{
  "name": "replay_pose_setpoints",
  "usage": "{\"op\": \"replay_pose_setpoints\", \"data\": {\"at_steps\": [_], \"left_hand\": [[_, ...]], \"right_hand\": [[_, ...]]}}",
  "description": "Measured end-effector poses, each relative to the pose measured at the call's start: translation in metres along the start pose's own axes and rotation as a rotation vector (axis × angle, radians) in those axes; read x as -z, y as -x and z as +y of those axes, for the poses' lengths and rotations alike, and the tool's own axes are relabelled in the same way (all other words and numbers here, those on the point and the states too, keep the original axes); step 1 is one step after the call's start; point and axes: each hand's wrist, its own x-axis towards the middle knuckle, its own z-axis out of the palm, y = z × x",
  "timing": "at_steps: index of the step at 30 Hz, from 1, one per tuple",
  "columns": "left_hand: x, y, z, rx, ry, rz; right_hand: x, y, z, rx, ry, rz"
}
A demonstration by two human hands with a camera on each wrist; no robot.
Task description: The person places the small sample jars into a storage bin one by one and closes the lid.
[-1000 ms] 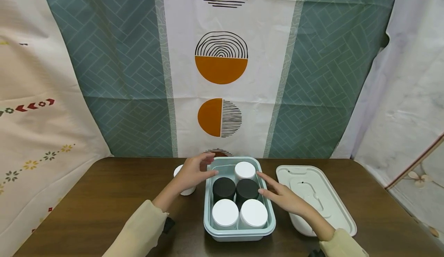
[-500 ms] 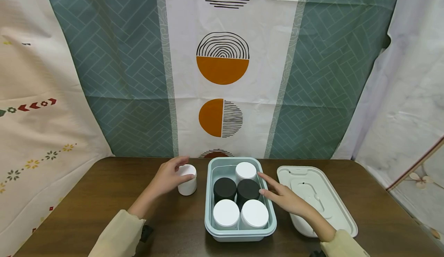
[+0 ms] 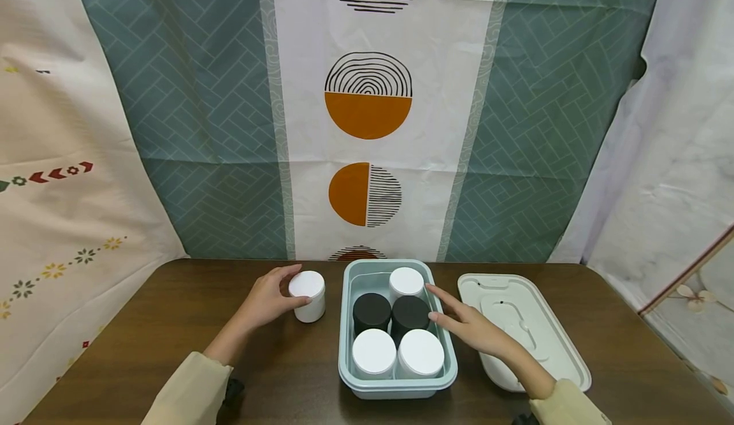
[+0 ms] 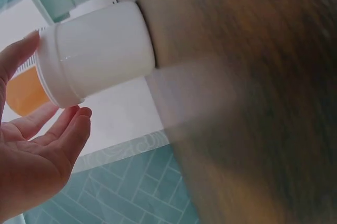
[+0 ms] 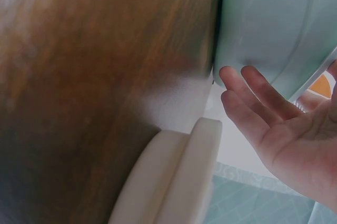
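Observation:
My left hand (image 3: 268, 297) is at a white lidded jar (image 3: 309, 307), upright on the table left of the tub. Thumb and fingers spread loosely about its lid. In the left wrist view the thumb is at one edge of the jar (image 4: 105, 48) and the fingertips (image 4: 78, 121) are near the other; the index finger is partly hidden. My right hand (image 3: 470, 326) stays at the right rim of a pale blue tub (image 3: 355, 385), fingers extended. In the right wrist view its fingers (image 5: 263, 95) lie beside the tub wall (image 5: 263, 29).
In the tub stand several jars: white-lidded ones (image 3: 373, 352) in front, black-lidded ones (image 3: 370, 312) behind, and one white-lidded jar (image 3: 406, 282) at the back right. A white tub lid (image 3: 550, 342) lies on the brown table (image 3: 149, 342) at right. A patterned cloth (image 3: 218, 125) hangs behind.
My left hand has moved left from the tub's left rim to the single white jar, then drawn back slightly left. The right hand has stayed at the tub's right rim.

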Motion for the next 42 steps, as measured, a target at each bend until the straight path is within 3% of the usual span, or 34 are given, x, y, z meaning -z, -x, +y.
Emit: {"op": "replay_pose_setpoints", "data": {"at_steps": [16,23,32,42], "left_hand": [[-0.005,-0.004,-0.003,0.043,-0.004,-0.021],[-0.002,-0.007,0.001,0.034,0.01,0.028],[0.01,-0.016,0.022,0.015,0.075,0.091],[0.007,-0.031,0.061,-0.017,0.24,0.08]], "right_hand": [[0.0,0.0,0.002,-0.006,-0.007,-0.002],[-0.001,-0.001,0.004,0.001,-0.008,0.005],[-0.001,-0.001,0.004,0.005,-0.015,0.001],[-0.001,-0.001,0.003,0.002,-0.014,0.005]]}}
